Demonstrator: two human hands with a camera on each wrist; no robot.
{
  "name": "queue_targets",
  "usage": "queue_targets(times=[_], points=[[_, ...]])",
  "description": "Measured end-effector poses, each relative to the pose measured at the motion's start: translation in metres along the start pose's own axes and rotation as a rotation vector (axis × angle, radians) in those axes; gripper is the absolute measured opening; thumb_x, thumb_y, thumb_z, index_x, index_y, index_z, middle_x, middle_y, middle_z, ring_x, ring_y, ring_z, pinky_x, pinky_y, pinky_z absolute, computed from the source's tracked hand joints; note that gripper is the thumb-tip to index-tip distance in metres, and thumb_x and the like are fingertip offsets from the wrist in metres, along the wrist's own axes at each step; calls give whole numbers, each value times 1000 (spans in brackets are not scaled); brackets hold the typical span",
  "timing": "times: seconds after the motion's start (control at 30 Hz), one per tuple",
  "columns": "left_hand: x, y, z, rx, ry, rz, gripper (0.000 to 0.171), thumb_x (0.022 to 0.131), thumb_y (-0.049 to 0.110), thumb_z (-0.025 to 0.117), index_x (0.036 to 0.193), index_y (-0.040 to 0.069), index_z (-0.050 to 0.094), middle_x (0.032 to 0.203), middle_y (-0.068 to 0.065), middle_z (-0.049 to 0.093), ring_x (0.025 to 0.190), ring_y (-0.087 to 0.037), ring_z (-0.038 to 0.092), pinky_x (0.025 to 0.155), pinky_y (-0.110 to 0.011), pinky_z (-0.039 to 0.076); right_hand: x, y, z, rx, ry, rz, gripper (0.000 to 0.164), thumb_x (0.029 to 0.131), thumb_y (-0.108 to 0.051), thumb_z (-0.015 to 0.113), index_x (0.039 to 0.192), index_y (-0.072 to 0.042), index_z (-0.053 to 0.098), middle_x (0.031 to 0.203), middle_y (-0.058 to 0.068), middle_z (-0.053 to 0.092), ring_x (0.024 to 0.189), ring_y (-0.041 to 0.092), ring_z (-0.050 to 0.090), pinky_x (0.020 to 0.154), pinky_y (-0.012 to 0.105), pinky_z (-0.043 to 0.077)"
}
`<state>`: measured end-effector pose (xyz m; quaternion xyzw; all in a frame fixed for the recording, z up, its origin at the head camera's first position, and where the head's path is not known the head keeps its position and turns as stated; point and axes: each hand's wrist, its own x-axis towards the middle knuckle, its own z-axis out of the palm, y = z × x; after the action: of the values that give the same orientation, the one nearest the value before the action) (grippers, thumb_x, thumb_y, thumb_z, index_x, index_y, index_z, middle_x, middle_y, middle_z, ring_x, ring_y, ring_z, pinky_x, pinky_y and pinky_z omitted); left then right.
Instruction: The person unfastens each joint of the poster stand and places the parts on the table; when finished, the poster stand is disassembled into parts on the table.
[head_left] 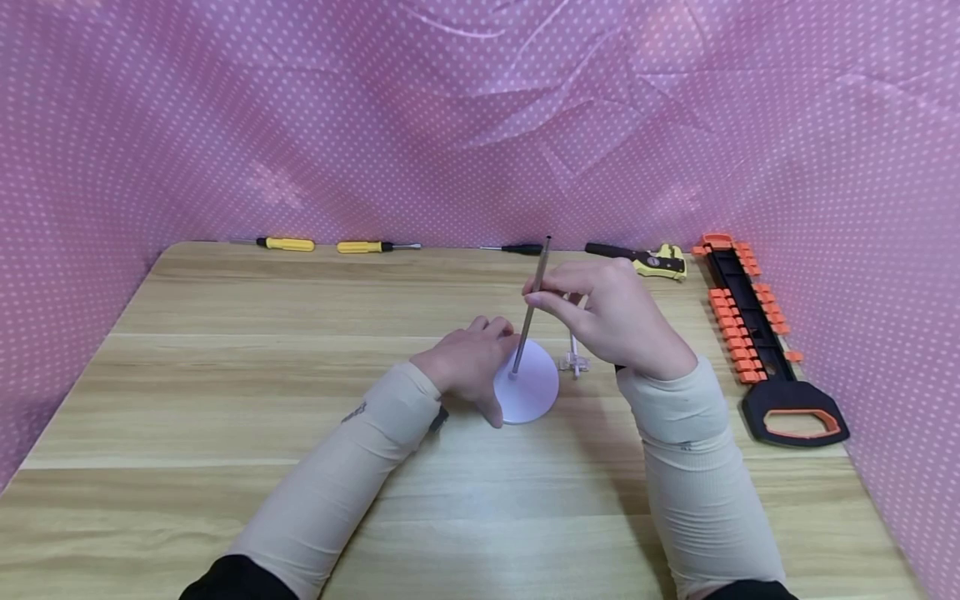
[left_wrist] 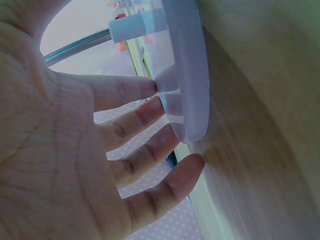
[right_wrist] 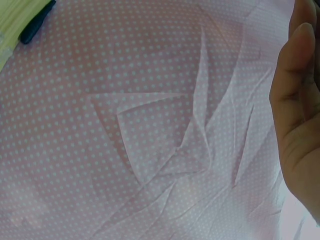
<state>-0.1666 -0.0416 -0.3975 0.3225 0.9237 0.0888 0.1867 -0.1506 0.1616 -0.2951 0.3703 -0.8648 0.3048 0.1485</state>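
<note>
A round white base [head_left: 534, 393] with a short raised socket sits at the middle of the table. From the socket a thin metal rod [head_left: 528, 321] rises, leaning slightly right. My left hand [head_left: 468, 360] holds the base at its left edge, thumb at the near side and fingers at the far side; in the left wrist view the fingertips touch the disc [left_wrist: 192, 75]. My right hand [head_left: 611, 312] pinches the rod's upper part between thumb and fingers. Only part of that hand [right_wrist: 300, 110] shows in the right wrist view, without the rod.
Right of the base lies a clear plastic piece with a white stick [head_left: 575, 364]. Yellow screwdrivers [head_left: 288, 244], a black screwdriver [head_left: 521, 249] and a wire stripper [head_left: 648, 262] line the back edge. At right lies a black-and-orange rack [head_left: 750, 312].
</note>
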Motion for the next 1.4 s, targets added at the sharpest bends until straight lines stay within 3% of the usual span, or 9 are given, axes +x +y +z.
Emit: queue_targets(times=[0.27,0.43,0.63,0.8,0.97,1.2,1.4], points=[[0,-1,0,-2,-9,-2,121,60,51,102,160,12,46,160,-6,41,136,-26,42,107,-45,50,1,0,1,-14,22,-20,6,95,-9,79,97,-9,84,88,1,81,71,10,70,62,33,59],[0,0,0,-2,-14,-7,120,61,52,102,160,12,46,161,-5,41,137,-26,41,108,-45,50,1,-1,2,-8,51,-20,6,96,-8,78,97,-9,84,87,1,81,68,9,67,62,26,57],[-1,1,-1,-8,-15,-17,122,61,52,102,160,8,45,161,-6,40,139,-27,41,110,-45,49,0,-1,-2,15,189,6,6,96,-7,78,97,-7,84,83,2,79,65,8,64,64,12,51],[-1,1,-2,-7,-11,-16,123,61,51,102,161,9,44,161,-7,40,140,-28,41,111,-46,49,0,0,-5,34,282,17,7,96,-3,77,100,0,82,84,7,79,68,12,69,67,11,53],[-2,1,-2,-24,-16,-14,123,61,49,103,162,12,43,161,-7,40,139,-27,40,111,-46,47,0,3,-10,51,322,65,10,99,-5,74,104,1,80,88,9,79,72,15,71,69,12,53],[-1,2,-2,-36,-15,-21,125,60,48,103,163,12,42,161,-6,40,138,-26,40,112,-46,47,-4,5,-22,126,415,203,16,103,-7,70,112,2,78,91,13,78,74,1,68,68,14,53],[-1,1,-1,-43,-17,-23,126,60,48,103,163,12,41,161,-6,40,138,-26,40,112,-45,47,-4,5,-23,201,412,244,23,104,-8,67,124,5,71,94,16,75,75,4,70,63,16,55]])
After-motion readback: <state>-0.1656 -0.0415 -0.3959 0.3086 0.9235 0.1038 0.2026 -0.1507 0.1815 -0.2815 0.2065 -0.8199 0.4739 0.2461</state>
